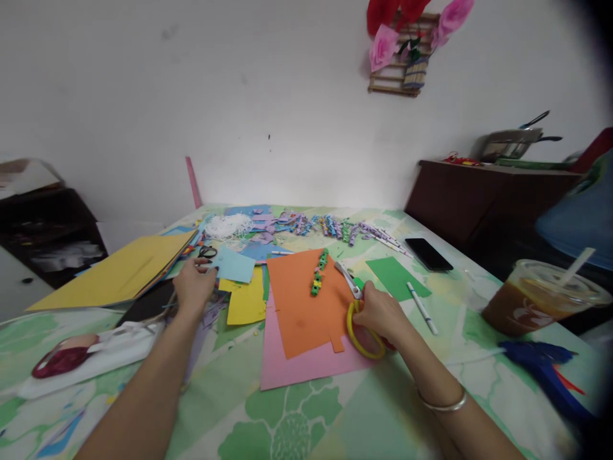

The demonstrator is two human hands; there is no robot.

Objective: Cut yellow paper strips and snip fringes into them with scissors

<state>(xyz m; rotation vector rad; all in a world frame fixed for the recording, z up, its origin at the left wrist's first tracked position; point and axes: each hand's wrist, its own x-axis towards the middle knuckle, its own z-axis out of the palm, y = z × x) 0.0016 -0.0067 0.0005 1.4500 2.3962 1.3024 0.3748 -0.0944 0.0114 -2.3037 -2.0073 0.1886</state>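
Observation:
My left hand (194,284) is at the left edge of a light blue paper (234,263), its fingers pinched on the corner. Just beyond those fingers lies a small pair of black-handled scissors (207,252). On the right, my right hand (383,311) grips yellow-handled scissors (354,319), whose metal blades point away over the orange paper (299,306). A small green scrap shows beside the blades. On the orange sheet rests a green caterpillar-like paper strip (318,273) with small decorations. Pink paper (282,377) lies underneath, and yellow paper (245,303) is to the left.
Curled paper pieces (335,227) and white shreds (228,225) lie along the back. At right are green paper (395,276), a white marker (421,308), a phone (428,254), a drink cup (536,300) and a blue glue gun (541,370). Yellow sheets (119,268) are stacked left.

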